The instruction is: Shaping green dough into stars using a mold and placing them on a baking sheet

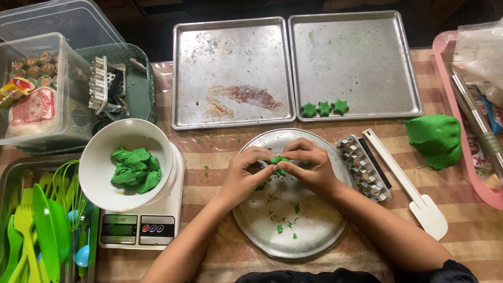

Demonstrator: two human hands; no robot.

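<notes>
Over a round metal plate (314, 230), my left hand (243, 175) and my right hand (309, 165) meet and pinch one small piece of green dough (278, 159) between their fingertips. Green crumbs lie scattered on the plate below. Three green dough stars (324, 108) sit in a row at the near left corner of the right baking tray (356, 57). The left baking tray (233, 71) holds only brown smears. A large lump of green dough (436, 139) rests on the table to the right.
A white bowl (99, 167) of green dough scraps stands on a kitchen scale (139, 228) at left. A row of metal cutters (363, 166) and a white spatula (408, 183) lie right of the plate. Plastic boxes, a green basket, green utensils (31, 230) and a pink tray (471, 173) line the sides.
</notes>
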